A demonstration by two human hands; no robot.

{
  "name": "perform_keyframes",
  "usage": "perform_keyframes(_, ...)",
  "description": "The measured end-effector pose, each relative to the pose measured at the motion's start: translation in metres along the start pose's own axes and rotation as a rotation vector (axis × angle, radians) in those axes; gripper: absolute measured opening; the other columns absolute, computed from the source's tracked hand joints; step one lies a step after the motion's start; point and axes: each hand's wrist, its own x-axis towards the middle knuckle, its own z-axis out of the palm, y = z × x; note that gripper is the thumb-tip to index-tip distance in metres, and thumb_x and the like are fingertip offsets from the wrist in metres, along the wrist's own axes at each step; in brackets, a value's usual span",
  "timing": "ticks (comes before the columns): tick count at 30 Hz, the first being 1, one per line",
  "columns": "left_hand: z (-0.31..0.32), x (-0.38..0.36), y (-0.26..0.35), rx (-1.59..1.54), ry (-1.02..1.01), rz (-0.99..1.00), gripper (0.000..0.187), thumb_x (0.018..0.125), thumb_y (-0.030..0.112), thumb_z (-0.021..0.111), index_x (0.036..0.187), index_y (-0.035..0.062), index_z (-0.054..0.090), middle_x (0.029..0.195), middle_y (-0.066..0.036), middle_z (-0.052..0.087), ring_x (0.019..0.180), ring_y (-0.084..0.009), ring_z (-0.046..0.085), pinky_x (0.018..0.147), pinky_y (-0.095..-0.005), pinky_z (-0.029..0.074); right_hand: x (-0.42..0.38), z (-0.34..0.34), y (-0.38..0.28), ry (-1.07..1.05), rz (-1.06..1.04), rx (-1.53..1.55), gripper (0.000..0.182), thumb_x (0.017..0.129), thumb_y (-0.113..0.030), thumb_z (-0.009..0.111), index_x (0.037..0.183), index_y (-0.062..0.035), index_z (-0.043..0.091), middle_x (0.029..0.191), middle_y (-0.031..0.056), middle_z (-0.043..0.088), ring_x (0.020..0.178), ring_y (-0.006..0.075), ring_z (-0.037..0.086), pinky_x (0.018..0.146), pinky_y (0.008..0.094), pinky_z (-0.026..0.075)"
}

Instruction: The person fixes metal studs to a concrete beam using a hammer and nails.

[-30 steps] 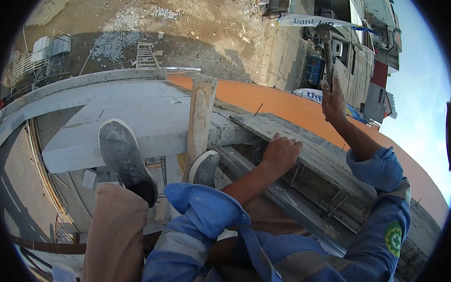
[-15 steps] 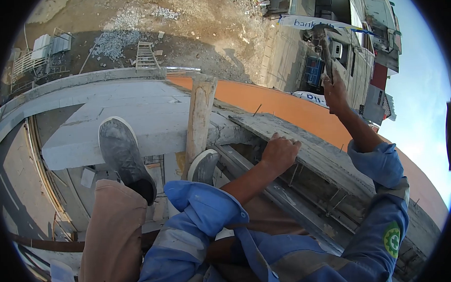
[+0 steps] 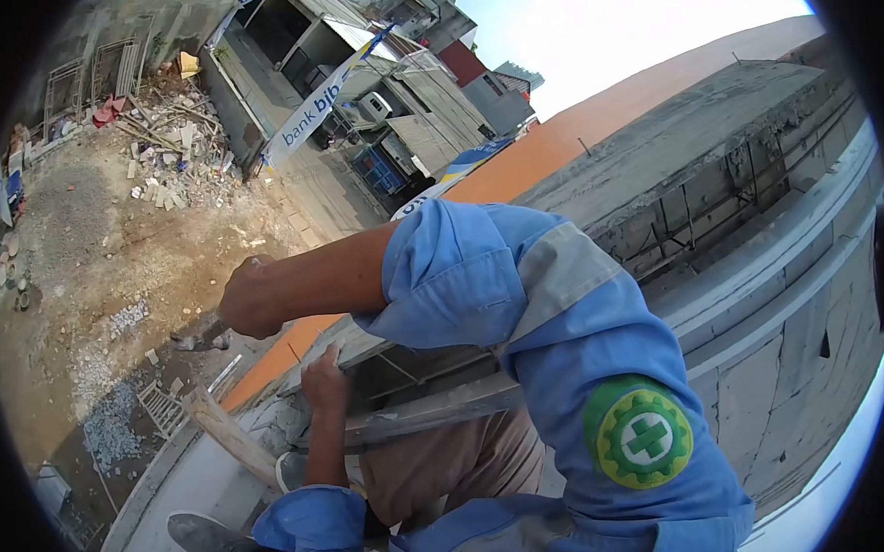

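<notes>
The right hand [image 3: 251, 298] has its fingers clenched round a hammer [image 3: 205, 334], held out above distant ground [image 3: 217, 243], while the left hand [image 3: 326, 383], its grip unclear, meets a concrete ledge [image 3: 643, 167], seemingly for balance.

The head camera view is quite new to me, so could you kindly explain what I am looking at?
There is no machine here: a person works with two bare hands, and the camera on their head looks forward and down. The arm in the large blue sleeve is their right one. It reaches across, and the right hand grips a hammer-like tool, partly hidden. The left hand is by the edge of a rough concrete ledge; whether it holds anything is unclear. A wooden post slants near a dark shoe. Far below lies ground with a rubble heap.
</notes>
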Motion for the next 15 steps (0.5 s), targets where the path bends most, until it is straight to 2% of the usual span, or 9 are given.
perform_keyframes(1, 0.0, -0.001, -0.007, 0.022, -0.008, -0.055, 0.046, 0.074, 0.036, 0.077, 0.109, 0.0101, 0.066, 0.088, -0.017, 0.07, 0.086, -0.0365, 0.066, 0.076, -0.0469, 0.049, -0.007, -0.008, -0.009, 0.062, -0.046, 0.028, 0.018, 0.075, -0.015, 0.067, 0.09, -0.0066, 0.072, 0.085, 0.0108, 0.071, 0.084, 0.0298, 0.069, 0.067, 0.0455, 0.055)
perform_keyframes(3, -0.001, 0.005, -0.012, -0.013, -0.037, -0.042, 0.047, 0.074, 0.042, 0.077, 0.106, 0.0088, 0.066, 0.088, -0.018, 0.069, 0.087, -0.038, 0.066, 0.076, -0.0476, 0.049, -0.054, -0.045, -0.016, 0.151, -0.156, 0.027, 0.022, 0.075, -0.016, 0.067, 0.094, -0.0061, 0.071, 0.087, 0.0101, 0.071, 0.084, 0.0292, 0.069, 0.066, 0.0459, 0.054)
perform_keyframes(7, -0.03, 0.008, 0.01, -0.114, -0.161, -0.114, 0.052, 0.075, 0.051, 0.074, 0.1, 0.0058, 0.068, 0.089, -0.02, 0.069, 0.089, -0.0388, 0.065, 0.079, -0.0458, 0.051, -0.154, -0.112, -0.037, 0.298, 0.028, -0.102, 0.026, 0.076, -0.018, 0.069, 0.099, -0.0055, 0.07, 0.088, 0.0091, 0.071, 0.084, 0.0281, 0.069, 0.063, 0.0455, 0.054)
perform_keyframes(9, -0.042, 0.005, 0.018, -0.157, -0.131, -0.035, 0.052, 0.076, 0.05, 0.073, 0.102, 0.0054, 0.068, 0.091, -0.019, 0.069, 0.089, -0.0379, 0.066, 0.08, -0.0451, 0.051, -0.194, -0.135, -0.046, 0.436, 0.176, -0.19, 0.033, 0.076, -0.021, 0.072, 0.105, -0.0051, 0.068, 0.088, 0.0087, 0.071, 0.082, 0.0266, 0.069, 0.062, 0.0446, 0.054)
perform_keyframes(10, -0.048, 0.004, 0.024, -0.226, -0.113, 0.004, 0.053, 0.076, 0.049, 0.073, 0.105, 0.0051, 0.067, 0.092, -0.019, 0.07, 0.09, -0.037, 0.066, 0.081, -0.0443, 0.051, -0.218, -0.145, -0.05, 0.434, 0.198, -0.148, 0.027, 0.086, -0.022, 0.064, 0.107, -0.0049, 0.066, 0.084, 0.0105, 0.07, 0.08, 0.0269, 0.069, 0.061, 0.0439, 0.055)
perform_keyframes(11, -0.052, 0.006, 0.029, -0.214, -0.102, 0.023, 0.053, 0.076, 0.049, 0.073, 0.105, 0.0051, 0.067, 0.092, -0.019, 0.07, 0.09, -0.037, 0.066, 0.081, -0.0443, 0.051, -0.24, -0.15, -0.057, 0.452, 0.212, -0.16, 0.027, 0.086, -0.022, 0.064, 0.107, -0.0049, 0.066, 0.084, 0.0105, 0.07, 0.08, 0.0269, 0.069, 0.061, 0.0439, 0.055)
perform_keyframes(13, -0.058, 0.015, 0.044, -0.36, -0.094, 0.114, 0.055, 0.077, 0.049, 0.072, 0.109, 0.0045, 0.066, 0.097, -0.02, 0.069, 0.095, -0.0351, 0.066, 0.084, -0.0433, 0.05, -0.281, -0.152, -0.069, 0.641, 0.267, -0.145, 0.027, 0.096, -0.02, 0.049, 0.113, -0.0046, 0.064, 0.079, 0.0127, 0.069, 0.075, 0.0283, 0.069, 0.06, 0.0459, 0.055)
perform_keyframes(14, -0.062, 0.018, 0.056, -0.376, -0.097, 0.123, 0.057, 0.078, 0.042, 0.074, 0.117, 0.0008, 0.063, 0.103, -0.017, 0.07, 0.099, -0.0291, 0.066, 0.087, -0.0418, 0.049, -0.299, -0.149, -0.076, 0.596, 0.313, -0.06, 0.032, 0.101, -0.02, 0.039, 0.121, -0.0035, 0.059, 0.074, 0.0145, 0.066, 0.068, 0.0293, 0.068, 0.053, 0.0464, 0.055)
perform_keyframes(15, -0.061, 0.015, 0.077, -0.38, -0.082, 0.13, 0.057, 0.078, 0.042, 0.074, 0.117, 0.0008, 0.063, 0.103, -0.017, 0.07, 0.099, -0.0291, 0.066, 0.087, -0.0418, 0.049, -0.328, -0.141, -0.086, 0.566, 0.32, -0.019, 0.033, 0.1, -0.019, 0.042, 0.125, -0.0026, 0.055, 0.073, 0.0144, 0.065, 0.065, 0.0289, 0.068, 0.05, 0.0454, 0.055)
